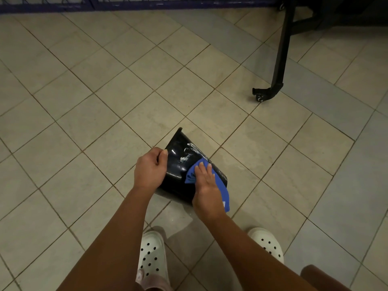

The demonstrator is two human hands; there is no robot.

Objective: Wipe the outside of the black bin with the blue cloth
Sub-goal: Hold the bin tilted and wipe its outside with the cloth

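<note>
A glossy black bin [178, 162] lies tipped on its side on the tiled floor, its wall facing up with white soapy streaks near the top. My left hand [150, 170] grips the bin's left edge, fingers curled round it. With straight fingers, my right hand [206, 186] presses the blue cloth [220, 185] flat against the bin's wall. The cloth trails down past the bin's lower right edge. Part of the bin is hidden under both hands.
Beige floor tiles [105, 112] spread all around. A black metal leg with a castor [273, 89] stands at the upper right. A dark blue wire fence [126, 3] runs along the far edge. My two white clogs [151, 255] stand just below the bin.
</note>
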